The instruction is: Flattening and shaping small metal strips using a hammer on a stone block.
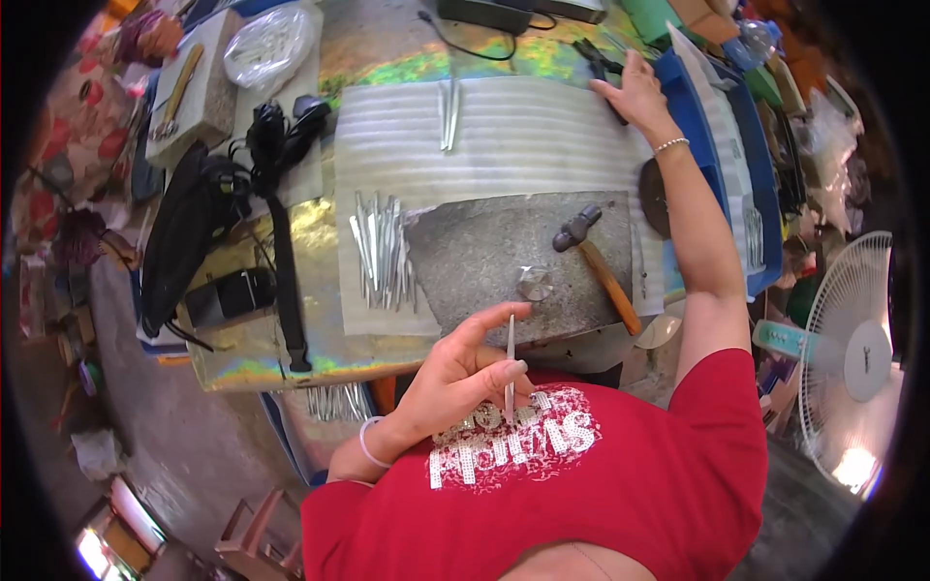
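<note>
My left hand (455, 378) is closed in front of my chest and pinches a thin, pointed metal rod (511, 353) that stands upright. At the far right my right hand (639, 97) stretches out with thumb and fingers apart, beside a black-handled hand tool that looks like pliers (603, 66). A grey slab (475, 232) lies in front of me, bearing a wooden-handled hammer (605, 276) and a small shiny round piece (535, 283). To the slab's left is a pile of similar metal rods (381, 257). Several more rods (449, 116) lie farther back on a white foam sheet (542, 136).
At left are a black bag (189, 242) with straps and a stone block (194, 107) with another hammer (179, 92) on it. A clear plastic bag (269, 48) sits behind. Blue trays (765, 184) line the right side, with a fan (857, 358) beyond.
</note>
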`<action>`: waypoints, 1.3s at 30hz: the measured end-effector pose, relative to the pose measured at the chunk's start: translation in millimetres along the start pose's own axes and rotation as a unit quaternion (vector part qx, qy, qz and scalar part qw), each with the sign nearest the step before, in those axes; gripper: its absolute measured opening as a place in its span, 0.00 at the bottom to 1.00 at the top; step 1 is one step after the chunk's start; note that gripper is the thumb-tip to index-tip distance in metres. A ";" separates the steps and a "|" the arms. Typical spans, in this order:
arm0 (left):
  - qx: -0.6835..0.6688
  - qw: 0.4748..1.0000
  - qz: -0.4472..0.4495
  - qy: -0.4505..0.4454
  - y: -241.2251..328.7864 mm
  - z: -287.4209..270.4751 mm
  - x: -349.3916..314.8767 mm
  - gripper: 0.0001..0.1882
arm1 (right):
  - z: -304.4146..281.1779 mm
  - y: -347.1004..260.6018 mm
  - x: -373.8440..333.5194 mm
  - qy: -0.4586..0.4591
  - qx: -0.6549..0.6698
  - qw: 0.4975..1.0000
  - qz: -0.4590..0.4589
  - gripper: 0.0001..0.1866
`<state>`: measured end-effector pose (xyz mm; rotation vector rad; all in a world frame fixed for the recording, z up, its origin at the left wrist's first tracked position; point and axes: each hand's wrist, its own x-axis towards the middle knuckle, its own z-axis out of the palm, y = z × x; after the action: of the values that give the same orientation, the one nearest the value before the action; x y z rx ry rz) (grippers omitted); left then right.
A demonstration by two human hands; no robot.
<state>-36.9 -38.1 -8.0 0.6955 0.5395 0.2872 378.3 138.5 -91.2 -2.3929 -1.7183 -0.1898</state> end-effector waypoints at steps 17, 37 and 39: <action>0.012 1.000 0.025 0.002 3.0 -11.0 -2.9 0.27 | -60.0 7.0 -26.0 -0.027 0.529 0.835 0.150 0.21; 0.058 0.995 -0.040 -0.074 -39.8 33.3 12.9 0.13 | -152.3 -67.4 -337.2 -0.378 0.680 0.626 0.055 0.06; 0.081 0.992 -0.055 -0.080 -42.9 37.0 12.7 0.13 | -147.6 -67.5 -341.9 -0.388 0.692 0.606 0.053 0.07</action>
<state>-2.5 -84.0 -18.0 0.8353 0.4500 0.0845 205.8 -189.6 -15.0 -1.2153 -0.9888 1.7255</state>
